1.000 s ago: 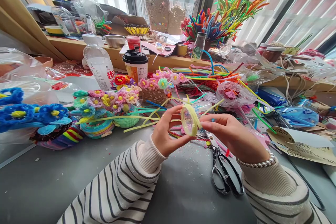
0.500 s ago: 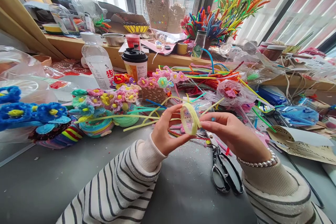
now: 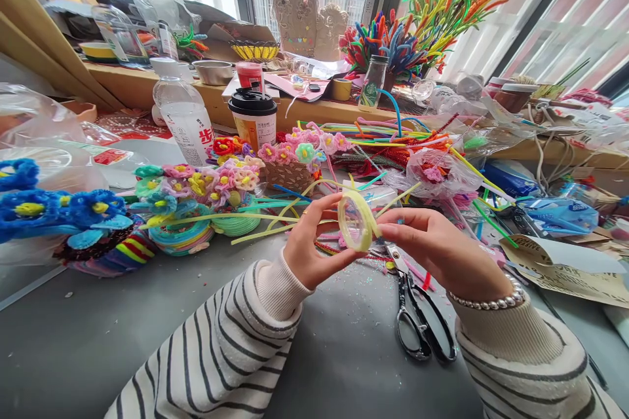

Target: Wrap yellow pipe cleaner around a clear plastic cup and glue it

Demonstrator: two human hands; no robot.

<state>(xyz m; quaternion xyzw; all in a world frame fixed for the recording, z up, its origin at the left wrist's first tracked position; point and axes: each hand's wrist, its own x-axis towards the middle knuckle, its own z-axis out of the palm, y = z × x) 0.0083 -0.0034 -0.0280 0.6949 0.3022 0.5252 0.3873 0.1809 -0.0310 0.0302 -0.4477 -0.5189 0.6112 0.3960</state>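
Observation:
My left hand grips a pale yellow ring upright between thumb and fingers; fuzzy pipe cleaner appears to be wound around its outside, and its inner wall looks clear. At the ring's right edge, my right hand pinches a pale yellow pipe cleaner between thumb and forefinger; the fingers hide part of it. Loose pale yellow pipe cleaners stretch left behind my left hand. Black-handled scissors lie on the grey table below my right hand.
Pipe-cleaner flower baskets line the left, near a water bottle and a lidded paper cup. Behind the hands lies a heap of coloured pipe cleaners. Brown printed paper is at the right. A cluttered window sill runs along the back.
The ring has turned slightly, showing more of its opening towards me. My right hand has shifted a little to the right, its forefinger now lower over the pipe cleaner.

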